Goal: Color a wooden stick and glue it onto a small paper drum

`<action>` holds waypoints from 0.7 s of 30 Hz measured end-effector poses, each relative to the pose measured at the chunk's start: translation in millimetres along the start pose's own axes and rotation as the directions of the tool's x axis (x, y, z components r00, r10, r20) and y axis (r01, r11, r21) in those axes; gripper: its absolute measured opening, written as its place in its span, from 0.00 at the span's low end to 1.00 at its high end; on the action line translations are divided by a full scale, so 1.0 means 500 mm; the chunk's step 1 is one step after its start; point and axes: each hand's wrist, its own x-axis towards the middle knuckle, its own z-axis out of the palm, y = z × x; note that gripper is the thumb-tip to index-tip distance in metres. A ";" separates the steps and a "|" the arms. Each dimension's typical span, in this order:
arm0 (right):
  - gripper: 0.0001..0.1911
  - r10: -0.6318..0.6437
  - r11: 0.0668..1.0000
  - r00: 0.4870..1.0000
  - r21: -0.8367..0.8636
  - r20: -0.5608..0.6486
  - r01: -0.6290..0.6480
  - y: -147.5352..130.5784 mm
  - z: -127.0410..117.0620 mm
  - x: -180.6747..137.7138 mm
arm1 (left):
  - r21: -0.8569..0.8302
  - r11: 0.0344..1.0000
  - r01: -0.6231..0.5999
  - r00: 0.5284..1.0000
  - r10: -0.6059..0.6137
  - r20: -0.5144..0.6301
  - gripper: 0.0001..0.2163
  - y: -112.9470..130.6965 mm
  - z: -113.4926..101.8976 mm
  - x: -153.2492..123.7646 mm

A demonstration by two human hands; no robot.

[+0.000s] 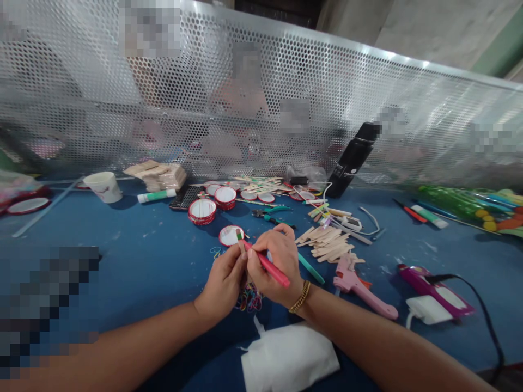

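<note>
My right hand (274,267) is closed round a red marker pen (267,265), its tip pointing up and left toward my left hand. My left hand (224,279) is pinched shut on a small stick-like piece (239,235) with a green and red end. Both hands hover close together above the blue table (143,261). Coloured rubber bands (249,300) lie just beneath them. A round red-rimmed white lid (229,235) lies right behind the hands. A gold bracelet (300,296) sits on my right wrist.
Wooden craft sticks (329,243), a pink glue gun (359,286), pliers (269,215), more red-rimmed lids (202,210), a glue stick (156,195), a white cup (104,187) and a black bottle (351,159) lie about. A perforated metal screen (261,98) stands behind. A white cloth (288,356) lies near me.
</note>
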 end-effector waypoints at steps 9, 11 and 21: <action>0.05 -0.017 1.000 1.000 0.001 -0.017 0.017 -0.002 -0.003 0.003 | 0.012 1.000 -0.010 1.000 0.010 0.016 0.18 -0.003 -0.002 -0.001; 0.05 -0.033 0.999 0.999 0.004 -0.010 0.033 -0.003 -0.003 0.003 | 0.023 1.000 -0.019 1.000 0.018 0.022 0.18 -0.004 -0.002 -0.003; 0.05 -0.039 0.999 0.999 0.005 0.006 0.039 -0.005 -0.001 0.000 | 0.064 0.997 -0.035 0.999 0.034 0.021 0.19 0.001 -0.004 0.000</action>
